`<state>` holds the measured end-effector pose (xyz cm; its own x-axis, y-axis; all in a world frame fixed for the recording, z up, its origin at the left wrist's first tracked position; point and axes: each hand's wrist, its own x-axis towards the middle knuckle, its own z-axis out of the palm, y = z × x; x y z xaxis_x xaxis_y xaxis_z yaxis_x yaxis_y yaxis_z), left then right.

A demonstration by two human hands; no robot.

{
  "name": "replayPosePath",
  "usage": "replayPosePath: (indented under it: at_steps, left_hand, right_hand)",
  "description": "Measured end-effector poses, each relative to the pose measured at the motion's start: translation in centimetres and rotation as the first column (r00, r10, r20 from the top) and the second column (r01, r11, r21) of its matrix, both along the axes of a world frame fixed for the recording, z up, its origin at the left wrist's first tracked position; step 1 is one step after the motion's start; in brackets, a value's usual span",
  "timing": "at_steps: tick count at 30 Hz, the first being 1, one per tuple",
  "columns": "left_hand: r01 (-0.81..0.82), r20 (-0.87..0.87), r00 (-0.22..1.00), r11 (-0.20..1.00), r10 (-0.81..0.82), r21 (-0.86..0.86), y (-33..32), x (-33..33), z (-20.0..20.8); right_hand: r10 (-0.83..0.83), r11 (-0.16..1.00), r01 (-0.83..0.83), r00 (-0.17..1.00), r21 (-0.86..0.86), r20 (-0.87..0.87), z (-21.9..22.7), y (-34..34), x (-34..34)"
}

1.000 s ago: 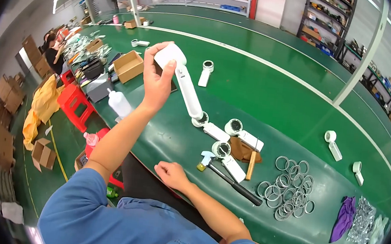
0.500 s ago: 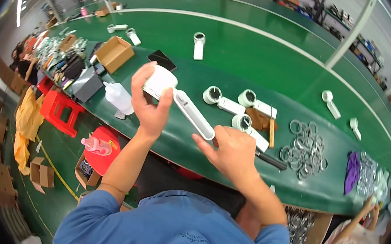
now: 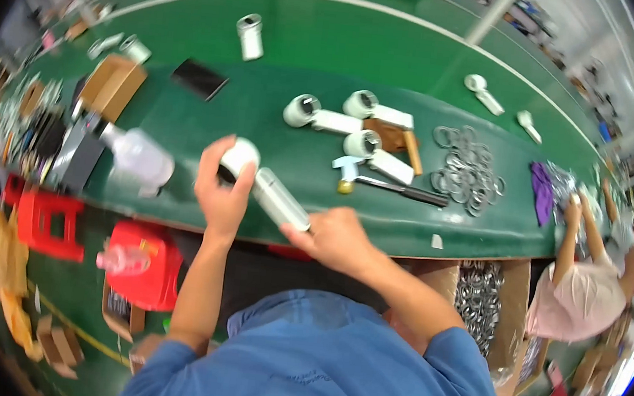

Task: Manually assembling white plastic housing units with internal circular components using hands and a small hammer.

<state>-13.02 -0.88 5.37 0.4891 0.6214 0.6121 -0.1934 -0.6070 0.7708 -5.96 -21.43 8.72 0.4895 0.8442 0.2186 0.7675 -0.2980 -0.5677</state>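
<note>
A white handheld fan (image 3: 283,201) hangs slantwise between my hands above the near side of the green worktable (image 3: 256,114). My left hand (image 3: 221,192) is wrapped round its round head. At the other end, my right hand (image 3: 337,240) grips the tip of the handle between thumb and fingers. Beyond my right hand lies a hammer (image 3: 421,197) with a dark handle. Behind it lie three similar fans: one on the left (image 3: 336,122), one further back (image 3: 393,116) and one nearest the hammer (image 3: 391,167). A wooden-handled tool (image 3: 413,154) lies beside them on a brown piece.
Many grey rings (image 3: 457,183) are heaped on the right, near a purple cloth (image 3: 541,192). A translucent bottle (image 3: 142,158), an open carton (image 3: 112,87) and a black flat panel (image 3: 200,79) stand or lie leftward. A co-worker in a pink top (image 3: 580,303) works at far right.
My view has swung to the right. Both hands have come lower and nearer to me with the fan, still gripping it. The hammer's head, earlier hidden behind my right hand, now shows.
</note>
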Motion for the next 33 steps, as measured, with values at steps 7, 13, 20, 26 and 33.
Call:
replayPosePath:
  at_steps: [7,13,20,26,33]
  left_hand:
    - [0.133,-0.35,0.927,0.991,-0.135,-0.029,-2.0,1.2,-3.2]
    - [0.268,-0.478,0.866,0.943,-0.146,0.199,-2.5,4.7,-5.3]
    - [0.197,-0.442,0.897,0.923,-0.033,0.33,-2.2,6.1,-6.3]
    - [0.203,-0.448,0.893,0.92,-0.033,0.336,-2.2,6.3,-6.3]
    - [0.245,-0.478,0.872,0.941,-0.109,0.233,-2.7,6.4,-6.4]
  right_hand:
    - [-0.055,0.986,-0.027,0.883,-0.166,-0.467,-4.4,-3.8,1.0]
    - [-0.148,0.949,-0.066,0.771,-0.309,-0.62,-7.0,-6.2,4.0]
    - [-0.31,0.951,0.267,0.793,-0.158,-0.524,-5.0,-12.9,8.6]
    - [-0.629,0.751,0.651,0.757,-0.114,0.178,-2.9,-20.8,16.3]
    - [-0.511,0.818,0.57,0.782,-0.077,0.358,-4.6,-22.0,17.8]
